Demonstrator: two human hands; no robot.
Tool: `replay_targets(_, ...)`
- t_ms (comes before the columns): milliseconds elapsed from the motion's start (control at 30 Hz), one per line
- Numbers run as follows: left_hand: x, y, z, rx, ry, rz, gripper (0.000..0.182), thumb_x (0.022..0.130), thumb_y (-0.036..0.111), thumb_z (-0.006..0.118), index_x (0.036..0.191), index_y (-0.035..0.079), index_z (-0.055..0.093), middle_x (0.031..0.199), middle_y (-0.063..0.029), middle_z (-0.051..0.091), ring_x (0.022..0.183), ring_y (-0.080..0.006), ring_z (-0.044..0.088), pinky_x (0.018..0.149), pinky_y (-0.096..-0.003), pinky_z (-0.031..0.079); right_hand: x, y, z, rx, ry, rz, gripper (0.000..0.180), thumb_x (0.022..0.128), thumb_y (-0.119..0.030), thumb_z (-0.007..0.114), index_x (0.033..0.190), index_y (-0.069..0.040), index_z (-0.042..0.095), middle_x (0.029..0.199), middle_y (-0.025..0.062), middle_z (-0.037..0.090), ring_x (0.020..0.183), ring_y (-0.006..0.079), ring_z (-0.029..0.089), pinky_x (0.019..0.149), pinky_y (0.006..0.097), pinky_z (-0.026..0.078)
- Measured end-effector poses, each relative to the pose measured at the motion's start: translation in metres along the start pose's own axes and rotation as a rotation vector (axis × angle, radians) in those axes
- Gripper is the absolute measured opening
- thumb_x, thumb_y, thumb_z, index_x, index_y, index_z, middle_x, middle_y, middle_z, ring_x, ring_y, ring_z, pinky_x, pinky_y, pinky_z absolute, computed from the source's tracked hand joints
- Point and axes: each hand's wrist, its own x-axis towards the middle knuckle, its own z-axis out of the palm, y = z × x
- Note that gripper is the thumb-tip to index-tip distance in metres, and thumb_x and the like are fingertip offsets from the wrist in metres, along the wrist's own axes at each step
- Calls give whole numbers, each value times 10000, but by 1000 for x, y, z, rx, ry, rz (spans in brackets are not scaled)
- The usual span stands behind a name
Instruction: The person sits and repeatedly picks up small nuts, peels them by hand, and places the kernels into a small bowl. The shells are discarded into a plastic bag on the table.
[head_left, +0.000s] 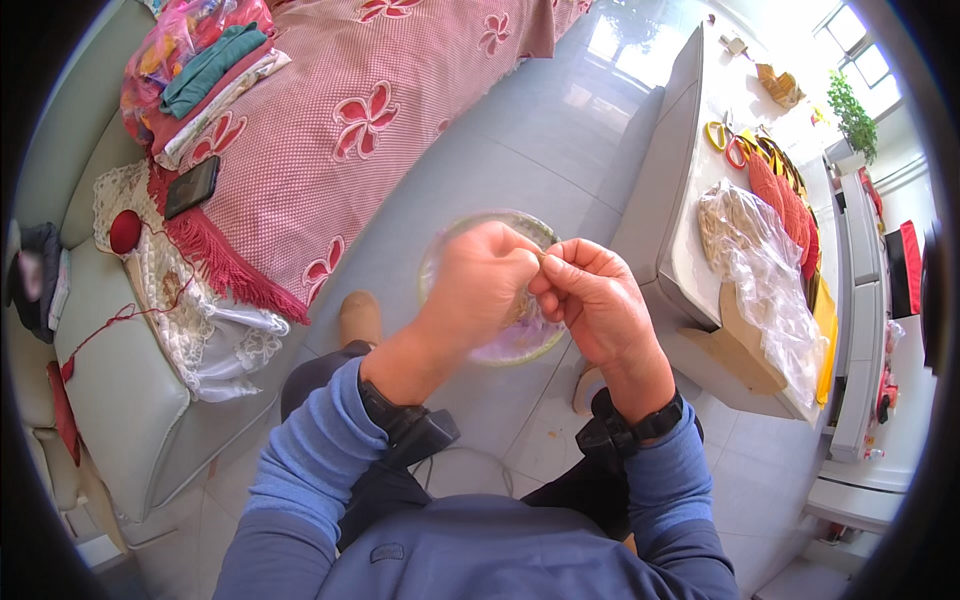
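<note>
My left hand (480, 281), partly blurred, is curled into a loose fist and meets my right hand (611, 300) at the fingertips. Between them is pinched a small tan piece (541, 256), mostly covered by the fingers; its exact kind cannot be told. Below both hands a round plastic basin (553, 225) with a pale green rim stands on the floor. Something lilac (504, 346) lines it, and bits of tan material show inside, largely hidden by my hands. Dark straps with small black devices circle both wrists.
At right, a white table (686, 259) bears scissors (735, 150), red yarn bundles (780, 199), clear plastic wrap (761, 262) and cardboard (739, 352). At left, a sofa (127, 397) holds a phone (193, 187), folded cloths (214, 71) and a red yarn ball (125, 231).
</note>
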Motion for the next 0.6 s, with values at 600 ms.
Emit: replay_targets(600,7,-10,-8,136,22,50,75,848,48,660,870,-8,615,648,12,550,496,-22,417,418,-195,312,0,2,0,-583,123,-380,68,898,-48,666,947,-4,685,748,-34,609,694,34,528,626,201,445)
